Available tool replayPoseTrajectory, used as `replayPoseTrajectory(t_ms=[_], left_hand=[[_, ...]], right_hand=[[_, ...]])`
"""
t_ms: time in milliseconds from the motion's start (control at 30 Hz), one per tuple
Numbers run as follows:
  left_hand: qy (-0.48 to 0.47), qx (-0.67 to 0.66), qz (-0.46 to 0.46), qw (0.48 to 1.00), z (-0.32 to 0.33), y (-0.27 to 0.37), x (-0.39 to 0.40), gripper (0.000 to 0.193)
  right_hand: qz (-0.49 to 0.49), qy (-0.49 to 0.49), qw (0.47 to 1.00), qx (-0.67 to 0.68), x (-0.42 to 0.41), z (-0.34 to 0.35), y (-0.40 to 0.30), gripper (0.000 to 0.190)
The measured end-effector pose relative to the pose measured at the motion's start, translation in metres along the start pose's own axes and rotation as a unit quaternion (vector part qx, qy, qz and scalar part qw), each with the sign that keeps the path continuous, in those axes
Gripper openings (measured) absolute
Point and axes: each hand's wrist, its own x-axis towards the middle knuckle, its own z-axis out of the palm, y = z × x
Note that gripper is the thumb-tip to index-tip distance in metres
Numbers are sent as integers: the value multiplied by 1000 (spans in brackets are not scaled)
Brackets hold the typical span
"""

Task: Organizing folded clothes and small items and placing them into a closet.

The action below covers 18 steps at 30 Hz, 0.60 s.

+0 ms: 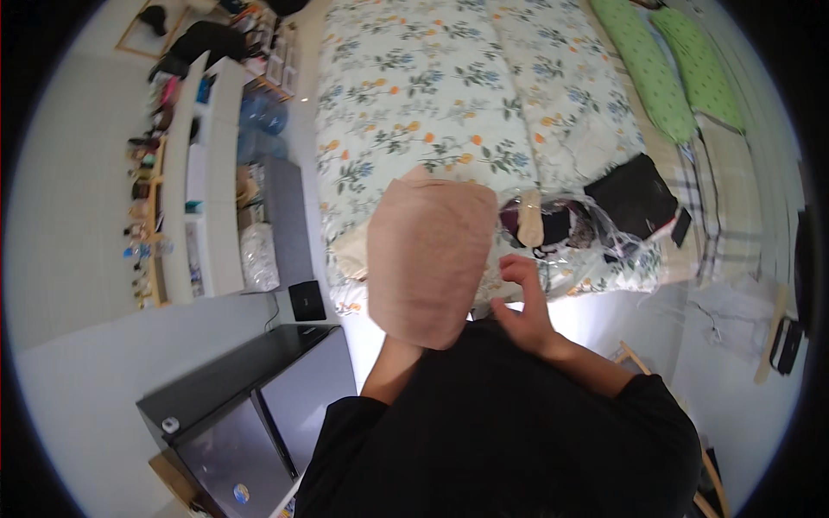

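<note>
A beige-pink piece of cloth [431, 262], blurred by motion, is raised in front of me above the near edge of the bed. It covers my left hand, of which only the wrist and forearm show below it, so its grip is hidden. My right hand [528, 304] is to the right of the cloth, its fingers curled apart with nothing between them. Beyond it on the floral bedspread [414, 84] lie a beige folded item [531, 220] and dark garments [560, 223] in clear plastic. A black flat pouch or cloth [635, 194] is farther right.
Green bolsters [647, 71] lie at the bed's far right. White shelves [220, 181] with many small bottles stand at the left, and a grey refrigerator [259, 414] is at the lower left. A pale cloth [350, 252] lies on the bed's near left edge.
</note>
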Motion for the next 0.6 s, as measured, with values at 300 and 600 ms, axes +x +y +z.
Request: replayPoseTrajectory(t_ms=[300, 600], left_hand=[[136, -304, -10, 943, -30, 84, -6, 45], [266, -135, -37, 954, -110, 63, -82, 55]], right_hand=[[297, -47, 880, 367, 54, 48, 22, 29], [231, -115, 940, 225, 89, 85, 27, 49]])
